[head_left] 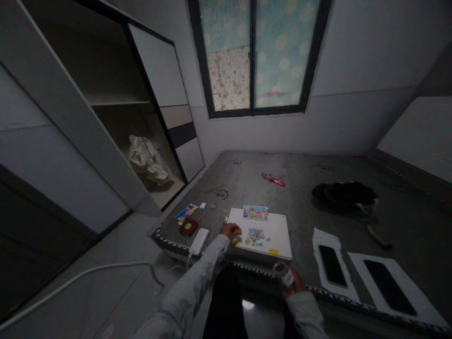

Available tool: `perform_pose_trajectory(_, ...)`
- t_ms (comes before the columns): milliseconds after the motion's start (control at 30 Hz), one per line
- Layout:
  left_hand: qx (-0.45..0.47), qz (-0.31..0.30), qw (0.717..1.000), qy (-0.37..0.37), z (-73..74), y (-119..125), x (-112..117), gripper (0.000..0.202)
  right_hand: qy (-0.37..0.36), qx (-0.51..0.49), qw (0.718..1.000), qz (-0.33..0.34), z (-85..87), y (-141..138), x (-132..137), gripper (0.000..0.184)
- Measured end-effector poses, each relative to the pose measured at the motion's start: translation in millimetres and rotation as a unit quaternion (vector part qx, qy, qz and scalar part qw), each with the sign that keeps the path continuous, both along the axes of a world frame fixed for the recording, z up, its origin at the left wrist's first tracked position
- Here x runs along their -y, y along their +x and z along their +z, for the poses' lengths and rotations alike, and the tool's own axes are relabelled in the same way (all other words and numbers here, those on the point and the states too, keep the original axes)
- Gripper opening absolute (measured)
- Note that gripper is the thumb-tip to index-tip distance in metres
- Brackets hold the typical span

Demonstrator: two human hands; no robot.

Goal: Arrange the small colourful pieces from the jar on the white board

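Note:
My left hand (231, 230) is over the left edge of a white board (280, 228), its fingers bent together and pointing down; anything between them is too small to make out. Just beyond it stands a small clear container (226, 215). To its right, a heap of small colourful pieces (254, 236) lies on the board. A cartoon picture card (255, 213) rests at the board's far edge. Closer to me, my right hand (298, 281) grips a clear jar (282, 270) with a white label, tilted, near the bed's front edge.
Left of the board are a white power bank (199, 241) with a cable, a brown case (188, 227) and a colourful card (186, 213). Two phones (332, 265) lie on white sheets at right. A dark cap (346, 195) and a red tool (273, 180) lie farther back.

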State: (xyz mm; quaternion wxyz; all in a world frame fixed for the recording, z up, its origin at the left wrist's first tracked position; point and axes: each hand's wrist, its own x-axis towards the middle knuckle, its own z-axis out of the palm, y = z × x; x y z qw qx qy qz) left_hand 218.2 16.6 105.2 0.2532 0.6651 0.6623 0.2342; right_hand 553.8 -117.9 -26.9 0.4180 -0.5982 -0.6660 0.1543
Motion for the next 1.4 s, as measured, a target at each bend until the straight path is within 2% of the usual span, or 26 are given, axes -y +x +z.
perform_pose_trajectory(100,0.064,-0.03,0.995,0.074,22.4,25.3,22.3,0.017,0.018,0.018,0.999,0.033,29.4,-9.4,-6.4,0.049)
perform_pose_trajectory(167,0.116,-0.101,0.98,0.127,37.1,46.7,41.1,0.016,0.02,0.03,0.997,0.062,45.6,-15.3,-9.9,0.051)
perform_pose_trajectory(233,0.117,-0.171,0.968,0.14,48.3,66.7,59.3,0.017,0.031,0.047,0.995,0.08,57.4,-21.3,-12.4,0.052)
perform_pose_trajectory(333,0.055,-0.253,0.96,0.105,55.4,87.0,77.7,0.017,0.037,0.064,0.994,0.08,69.0,-31.4,-12.6,0.05)
perform_pose_trajectory(433,0.0,-0.302,0.952,0.049,56.2,93.0,82.1,0.019,0.026,0.081,0.994,0.063,78.3,-40.5,-8.3,0.052)
perform_pose_trajectory(667,-0.011,-0.304,0.953,-0.001,57.3,90.3,78.8,0.033,0.013,0.088,0.995,0.055,90.3,-47.3,-2.7,0.055)
perform_pose_trajectory(833,-0.017,-0.312,0.95,-0.005,55.5,92.4,80.7,0.034,0.015,0.05,0.995,0.088,86.7,-45.1,-5.1,0.059)
perform_pose_trajectory(1000,-0.004,-0.317,0.949,-0.006,61.3,93.0,82.3,0.031,0.029,0.021,0.996,0.085,83.3,-48.4,-5.6,0.057)
perform_pose_trajectory(1133,0.024,-0.303,0.953,-0.016,66.7,93.3,81.2,0.027,0.043,0.008,0.996,0.079,88.1,-54.0,-4.2,0.052)
perform_pose_trajectory(1267,-0.015,-0.316,0.949,-0.016,65.9,93.1,78.2,0.025,0.044,0.011,0.996,0.07,93.4,-54.4,-2.9,0.049)
perform_pose_trajectory(1400,-0.049,-0.337,0.94,0.006,61.8,91.6,78.6,0.028,0.036,0.016,0.996,0.074,91.2,-51.2,-3.5,0.05)
